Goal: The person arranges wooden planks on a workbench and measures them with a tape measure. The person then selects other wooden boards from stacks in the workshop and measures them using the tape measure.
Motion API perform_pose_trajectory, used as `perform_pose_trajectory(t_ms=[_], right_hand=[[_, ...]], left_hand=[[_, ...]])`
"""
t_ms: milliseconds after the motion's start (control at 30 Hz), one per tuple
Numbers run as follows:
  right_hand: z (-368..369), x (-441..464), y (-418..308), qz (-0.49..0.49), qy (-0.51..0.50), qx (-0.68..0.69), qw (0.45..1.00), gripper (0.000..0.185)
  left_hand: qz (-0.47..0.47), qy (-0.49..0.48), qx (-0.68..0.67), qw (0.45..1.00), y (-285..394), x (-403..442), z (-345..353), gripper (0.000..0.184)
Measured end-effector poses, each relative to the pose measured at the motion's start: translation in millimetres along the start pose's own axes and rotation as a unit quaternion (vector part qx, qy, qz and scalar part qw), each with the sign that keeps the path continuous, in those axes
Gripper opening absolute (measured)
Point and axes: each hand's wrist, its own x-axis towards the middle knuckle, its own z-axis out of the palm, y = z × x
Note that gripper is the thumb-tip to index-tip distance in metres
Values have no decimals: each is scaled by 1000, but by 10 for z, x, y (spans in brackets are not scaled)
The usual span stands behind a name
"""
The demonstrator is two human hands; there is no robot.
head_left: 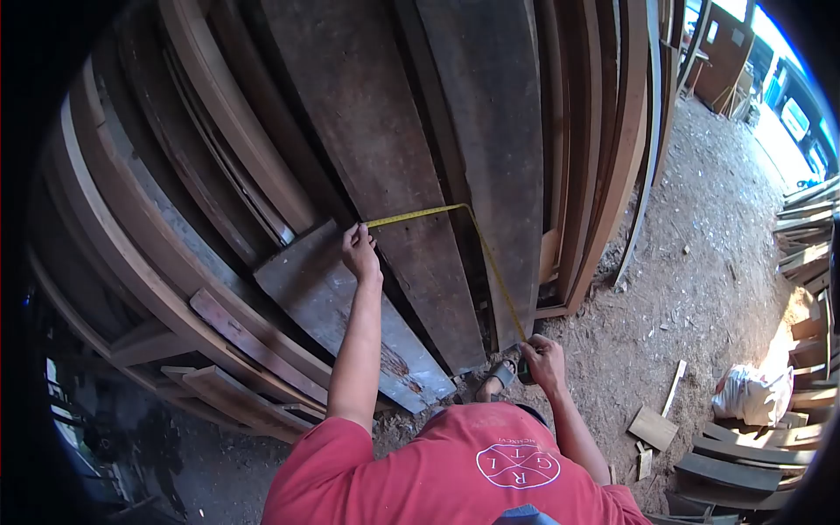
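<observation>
A yellow tape measure [418,213] is pulled out across the old wooden boards, with a sharp bend in its blade near the middle. My left hand [360,252] pinches the blade's free end, beside the edge of a wide dark plank [394,166]. Lower right, my right hand [544,360] is closed around the tape's dark case, which is mostly hidden by the fingers. From the bend, the blade runs down over a second wide plank [494,131] to this hand. A shorter greyish board [328,302] leans below my left hand.
Many long timbers [236,114] and frames [604,175] stand on both sides of the planks. Debris covers the dirt floor [691,210]. To the right are a white sack [754,394], a small board [653,428] and stacked wood offcuts [731,471]. A sandalled foot [496,381] is near the planks' lower ends.
</observation>
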Motion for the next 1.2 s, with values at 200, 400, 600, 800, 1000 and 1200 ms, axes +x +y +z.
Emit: perform_pose_trajectory(t_ms=[200,400,600,800,1000,1200], right_hand=[[-85,174,-81,21,-37,3,999,28],[-73,154,-39,16,-49,5,999,25],[-67,101,-78,0,-47,-14,999,22],[-209,-222,-139,25,-60,-50,997,27],[-561,-1350,881,88,-21,-113,989,31],[-649,-3459,1490,239,-6,-103,965,37]], left_hand=[[29,46,47,997,-144,-129,53,31],[71,56,102,991,-217,-140,38,34],[97,35,181,978,-241,11,-74,36],[73,-71,3,995,-632,418,-266,26],[-65,-143,-77,985,-459,-547,-317,33],[-329,-332,38,883,-1443,-2096,-395,13]])
